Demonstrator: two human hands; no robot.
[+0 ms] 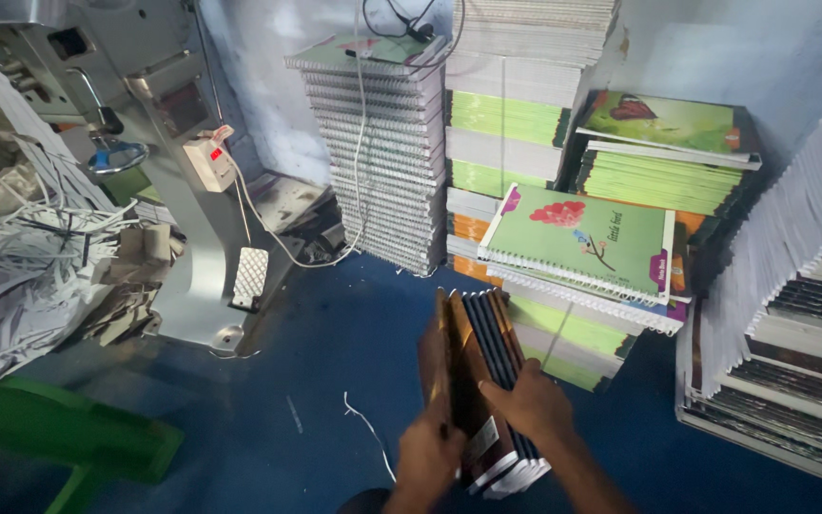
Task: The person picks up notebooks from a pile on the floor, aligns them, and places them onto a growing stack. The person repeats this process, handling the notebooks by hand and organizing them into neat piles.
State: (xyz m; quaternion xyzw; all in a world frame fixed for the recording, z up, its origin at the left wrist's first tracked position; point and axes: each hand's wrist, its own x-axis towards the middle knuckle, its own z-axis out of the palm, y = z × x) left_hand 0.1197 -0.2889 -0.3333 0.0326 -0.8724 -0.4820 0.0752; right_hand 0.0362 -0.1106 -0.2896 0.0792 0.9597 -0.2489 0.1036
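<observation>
Bundle of dark-covered spiral-bound notebooks [483, 381] being clasped between left hand [427, 459] and right hand [533, 405]; long axis running up-away from grip, toward green notebook stack [577, 243].

Lower centre of my frame: bundle of notebooks [480, 381] between my left hand [427, 457] and right hand [532, 402]. Notebook stacks [525, 143] behind; machine [159, 143] upper left; paper scraps [21, 276] left.

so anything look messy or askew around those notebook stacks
Yes. A green-covered notebook lies tilted on its pile instead of flat, paper trimmings are heaped loose by the machine, and a stray white wire lies on the blue floor.
</observation>
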